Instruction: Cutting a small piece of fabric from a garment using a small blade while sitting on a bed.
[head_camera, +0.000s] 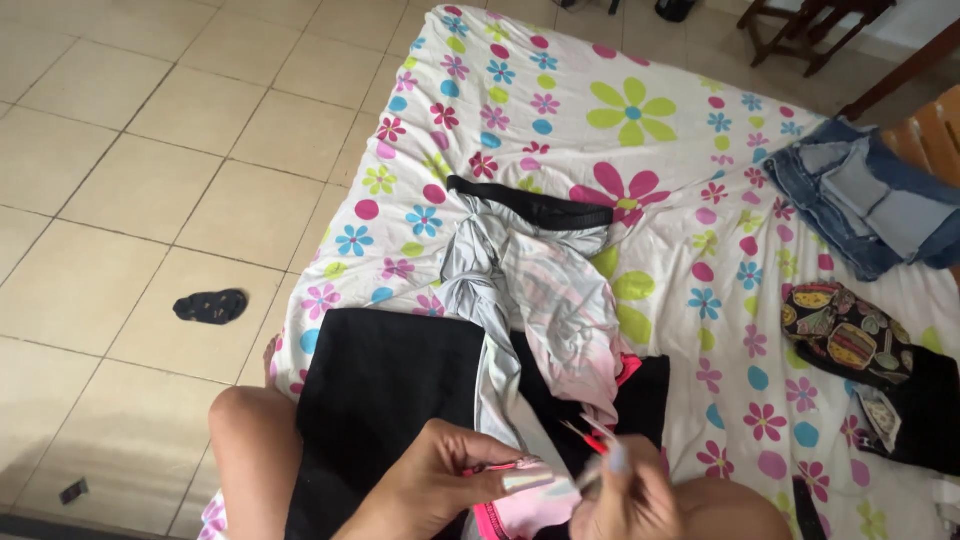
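Just ahead of the hands (540, 485), a heap of clothes (530, 290) blocks the bed (650, 70); jeans (865, 200) and a patterned pouch (845, 330) crowd the right, with bare sheet beyond and between.

Two hands (440, 480), one sheet (640, 110) (floral), one sock (210, 306).
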